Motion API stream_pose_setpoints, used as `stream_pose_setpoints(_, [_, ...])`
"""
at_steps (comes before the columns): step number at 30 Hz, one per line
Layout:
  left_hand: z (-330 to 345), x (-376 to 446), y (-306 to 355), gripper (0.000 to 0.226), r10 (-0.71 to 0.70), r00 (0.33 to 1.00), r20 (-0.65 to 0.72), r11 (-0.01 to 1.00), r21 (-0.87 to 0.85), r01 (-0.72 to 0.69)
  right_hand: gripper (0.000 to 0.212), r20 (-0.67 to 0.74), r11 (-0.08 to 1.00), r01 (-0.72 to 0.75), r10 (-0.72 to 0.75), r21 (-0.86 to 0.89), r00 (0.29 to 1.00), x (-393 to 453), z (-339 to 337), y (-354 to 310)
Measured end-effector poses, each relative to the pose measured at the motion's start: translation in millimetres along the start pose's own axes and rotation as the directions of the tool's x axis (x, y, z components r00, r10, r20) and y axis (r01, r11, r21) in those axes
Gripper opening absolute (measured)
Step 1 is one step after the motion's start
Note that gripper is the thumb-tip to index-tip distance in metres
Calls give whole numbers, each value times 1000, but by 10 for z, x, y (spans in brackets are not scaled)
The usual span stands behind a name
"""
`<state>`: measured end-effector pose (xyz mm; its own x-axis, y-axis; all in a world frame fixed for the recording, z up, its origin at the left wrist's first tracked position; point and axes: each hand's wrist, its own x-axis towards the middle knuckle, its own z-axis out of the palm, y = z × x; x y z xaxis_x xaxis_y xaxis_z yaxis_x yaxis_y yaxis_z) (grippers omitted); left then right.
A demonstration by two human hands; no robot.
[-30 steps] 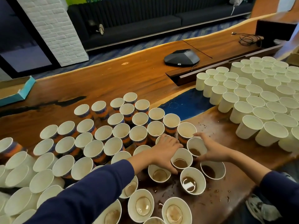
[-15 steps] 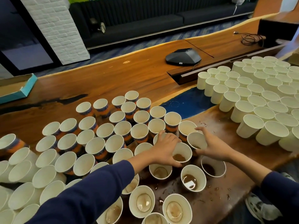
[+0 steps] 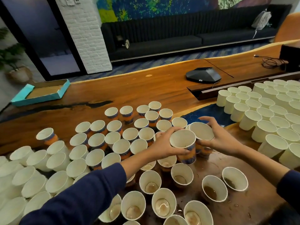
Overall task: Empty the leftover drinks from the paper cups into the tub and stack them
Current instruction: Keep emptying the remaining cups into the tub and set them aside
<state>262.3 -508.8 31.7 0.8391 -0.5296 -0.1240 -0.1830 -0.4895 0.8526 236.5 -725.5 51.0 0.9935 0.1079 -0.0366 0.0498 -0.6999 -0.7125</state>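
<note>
1. Cups everywhere, and the person has one in each hand: left hand (image 3: pixel 164 146) wrapped round an orange-and-blue cup (image 3: pixel 184 144), right hand (image 3: pixel 218 138) curled round a second cup (image 3: pixel 202 131) right beside it, both lifted off the table (image 3: pixel 146 88). Rims nearly touch, so a bump could slosh the dregs.
2. No tub anywhere I can see, so they'll probably carry those over the crowd. Tilt early and it drips into clean cups.
3. Brown cups in front (image 3: pixel 214 189) still hold liquid; a sleeve (image 3: pixel 90 190) dragging across could tip them.
4. White cups (image 3: pixel 266 114) on the right are packed tight, an elbow knock might domino them.
</note>
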Motion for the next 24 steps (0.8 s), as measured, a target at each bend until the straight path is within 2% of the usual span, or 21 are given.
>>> stream_pose_setpoints(2, [-187,-176,-36,82,-3,998,-70,991,-137,-6,88,-10,995,32,-31,93,999,57,92,-277])
stream_pose_setpoints(5, [-502,-477,-101,71,-23,983,-183,932,-359,-45,94,-42,976,105,-98,189,994,167,297,-722])
stream_pose_setpoints(11, [-1174,-1205,-383,75,-156,925,-348,786,-611,-97,86,-72,906,233,-223,353,972,384,928,-1623])
stream_pose_setpoints(14, [-1526,-1654,-535,75,-185,892,-413,743,-653,-148,87,-45,875,228,-232,428,972,452,1349,-2105])
stream_pose_setpoints(17, [-1880,-2134,-721,79,-227,835,-502,699,-681,-219,92,41,814,187,-250,549,967,468,1829,-2597])
stream_pose_setpoints(21, [-2312,-2811,-1015,52,-278,741,-611,718,-645,-261,80,166,774,124,-284,621,944,453,2511,-3259])
stream_pose_setpoints(24, [-2584,-3305,-1239,56,-338,645,-685,740,-617,-267,65,212,754,134,-344,643,915,413,2991,-3704])
